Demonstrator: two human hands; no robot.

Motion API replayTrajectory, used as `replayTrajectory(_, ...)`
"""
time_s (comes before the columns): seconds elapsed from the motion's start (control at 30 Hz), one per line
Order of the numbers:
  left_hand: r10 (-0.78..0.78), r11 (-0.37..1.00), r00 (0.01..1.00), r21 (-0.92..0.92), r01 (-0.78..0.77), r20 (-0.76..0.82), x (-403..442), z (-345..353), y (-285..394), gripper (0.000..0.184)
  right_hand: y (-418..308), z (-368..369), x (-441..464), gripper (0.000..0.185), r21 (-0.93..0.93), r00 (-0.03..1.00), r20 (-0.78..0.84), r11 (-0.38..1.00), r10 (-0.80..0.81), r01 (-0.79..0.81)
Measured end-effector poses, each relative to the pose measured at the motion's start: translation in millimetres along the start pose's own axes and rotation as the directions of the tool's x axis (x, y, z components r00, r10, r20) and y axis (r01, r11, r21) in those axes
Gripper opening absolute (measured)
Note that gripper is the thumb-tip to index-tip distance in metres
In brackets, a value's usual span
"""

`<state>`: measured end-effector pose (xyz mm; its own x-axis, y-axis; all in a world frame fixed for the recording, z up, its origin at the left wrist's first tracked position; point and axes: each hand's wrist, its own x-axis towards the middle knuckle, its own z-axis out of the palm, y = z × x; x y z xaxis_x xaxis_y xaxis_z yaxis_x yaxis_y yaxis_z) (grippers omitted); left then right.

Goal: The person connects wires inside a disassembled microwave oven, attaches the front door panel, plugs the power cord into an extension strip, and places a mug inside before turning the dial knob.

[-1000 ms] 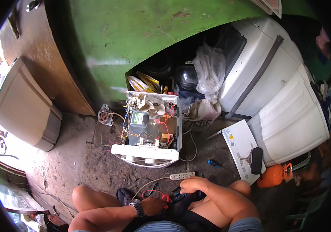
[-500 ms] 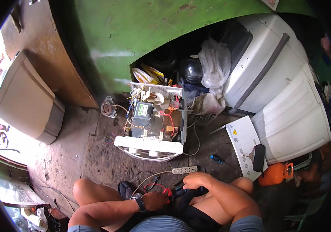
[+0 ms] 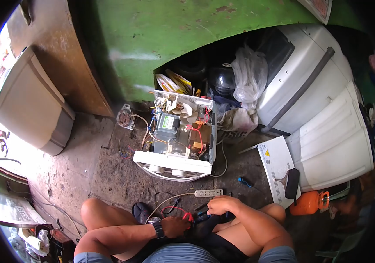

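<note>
My left hand (image 3: 175, 227), with a watch at its wrist, is closed around the red handle of a tool (image 3: 188, 216) low in the view, beside a red wire. My right hand (image 3: 220, 205) is closed just above a dark tool, its fingers curled; what lies within them is too small to make out. Between and below the hands the detail is dark. Beyond them stands an opened appliance (image 3: 174, 163) with a fan, a grey transformer and loose wires. A white power strip (image 3: 208, 193) lies just in front of my right hand.
A small motor (image 3: 125, 118) sits left of the appliance. To the right are a blue screwdriver (image 3: 245, 182), a white metal panel (image 3: 271, 163) with a black object on it, and an orange gas cylinder (image 3: 309, 203). Large white casings stand behind them.
The view has shifted, so the appliance and the things around it appear farther right and slightly higher than a second ago. Both hands keep nearly the same pose.
</note>
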<state>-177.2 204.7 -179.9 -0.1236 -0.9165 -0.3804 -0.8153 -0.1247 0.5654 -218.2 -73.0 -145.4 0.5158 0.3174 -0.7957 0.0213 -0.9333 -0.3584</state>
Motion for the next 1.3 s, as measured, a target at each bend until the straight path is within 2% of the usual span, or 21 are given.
replayTrajectory(0.1,0.032,0.993,0.999,-0.111,-0.034,-0.023,0.0,-10.8,2.8,0.049,0.9,-2.0,1.3,0.040,0.009,0.998,0.056,1.000,0.019,-0.019)
replayTrajectory(0.17,-0.061,0.987,0.989,-0.137,0.079,0.134,0.5,-43.8,9.1,0.051,-2.7,-5.7,-2.1,0.040,0.030,0.998,0.053,0.999,0.036,-0.038)
replayTrajectory(0.2,-0.060,0.988,0.989,-0.135,0.079,0.137,1.0,-50.4,5.2,0.051,-4.1,-7.2,-3.2,0.040,0.051,0.997,0.050,0.997,0.053,-0.055)
replayTrajectory(0.3,-0.113,0.976,0.989,-0.178,0.128,0.091,0.2,-58.3,-5.5,0.050,-3.4,-8.7,2.0,0.040,0.038,0.998,0.054,0.998,0.041,-0.043)
replayTrajectory(0.4,-0.223,0.968,0.974,-0.106,0.226,0.033,-5.5,-55.8,-15.4,0.051,-5.1,-11.5,3.9,0.039,-0.009,1.000,-0.006,1.000,0.021,-0.021)
replayTrajectory(0.47,-0.184,0.983,0.972,-0.042,0.180,-0.148,-16.1,-49.4,-28.7,0.051,-6.5,-19.1,6.0,0.040,-0.002,1.000,0.009,1.000,0.023,-0.023)
replayTrajectory(0.53,-0.217,0.975,0.969,-0.082,0.209,-0.114,-25.6,-51.7,-36.8,0.047,-11.5,-31.5,0.7,0.040,-0.039,0.998,-0.047,0.999,-0.034,0.032)
replayTrajectory(0.6,-0.247,0.963,0.967,-0.130,0.237,-0.064,-43.6,-61.8,-38.7,0.044,0.0,-43.5,8.7,0.040,0.035,1.000,0.012,0.999,0.002,-0.002)
replayTrajectory(0.63,-0.319,0.930,0.948,-0.196,0.310,-0.017,-55.5,-79.7,-36.0,0.042,5.0,-55.2,-1.1,0.040,0.079,0.998,-0.061,0.997,-0.006,0.011)
replayTrajectory(0.67,-0.387,0.888,0.921,-0.258,0.381,0.029,-66.8,-96.4,-33.2,0.039,18.9,-56.2,3.5,0.040,0.079,0.989,-0.127,0.995,0.073,-0.063)
replayTrajectory(0.7,-0.384,0.888,0.923,-0.259,0.379,0.034,-79.2,-110.0,-31.0,0.039,22.9,-64.7,-10.2,0.040,0.061,0.965,-0.245,0.995,0.093,-0.080)
replayTrajectory(0.8,-0.444,0.855,0.892,-0.336,0.394,-0.083,-110.3,-129.1,-26.9,0.037,46.7,-71.0,-16.6,0.038,0.089,0.933,-0.331,0.989,0.141,-0.118)
replayTrajectory(0.87,-0.386,0.877,0.870,-0.416,0.242,-0.308,-120.9,-132.2,-28.0,0.034,44.5,-75.1,-18.4,0.039,0.080,0.943,-0.302,0.990,0.138,-0.119)
replayTrajectory(0.93,-0.372,0.865,0.876,-0.456,0.208,-0.307,-123.5,-136.9,-33.8,0.035,39.4,-73.9,-19.3,0.039,0.075,0.953,-0.266,0.989,0.141,-0.126)
replayTrajectory(1.0,-0.440,0.812,0.875,-0.505,0.293,-0.200,-126.3,-144.1,-39.2,0.035,25.9,-66.6,-14.3,0.038,0.093,0.972,-0.213,0.993,0.095,-0.076)
replayTrajectory(1.07,-0.452,0.826,0.860,-0.474,0.304,-0.236,-129.8,-145.2,-51.3,0.033,22.9,-60.7,-9.9,0.038,0.124,0.982,-0.158,0.988,0.107,-0.088)
replayTrajectory(1.13,-0.579,0.794,0.771,-0.398,0.459,-0.265,-130.4,-146.8,-63.1,0.033,31.6,-50.4,-2.0,0.039,0.153,0.974,-0.222,0.988,0.049,-0.015)
replayTrajectory(1.17,-0.583,0.788,0.772,-0.408,0.461,-0.253,-128.8,-142.9,-70.7,0.033,36.0,-48.7,-3.3,0.041,0.178,0.969,-0.233,0.983,0.081,-0.040)
replayTrajectory(1.23,-0.641,0.674,0.706,-0.661,0.329,-0.302,-119.3,-127.9,-89.2,0.036,48.7,-44.2,-6.7,0.040,0.205,0.945,-0.292,0.975,0.145,-0.087)
replayTrajectory(1.27,-0.637,0.674,0.711,-0.663,0.326,-0.297,-110.5,-114.4,-98.2,0.036,56.2,-41.7,-7.2,0.040,0.228,0.932,-0.307,0.966,0.192,-0.124)
replayTrajectory(1.3,-0.667,0.606,0.697,-0.735,0.303,-0.263,-99.8,-98.4,-105.9,0.036,61.4,-40.2,-9.2,0.040,0.235,0.933,-0.301,0.963,0.199,-0.130)
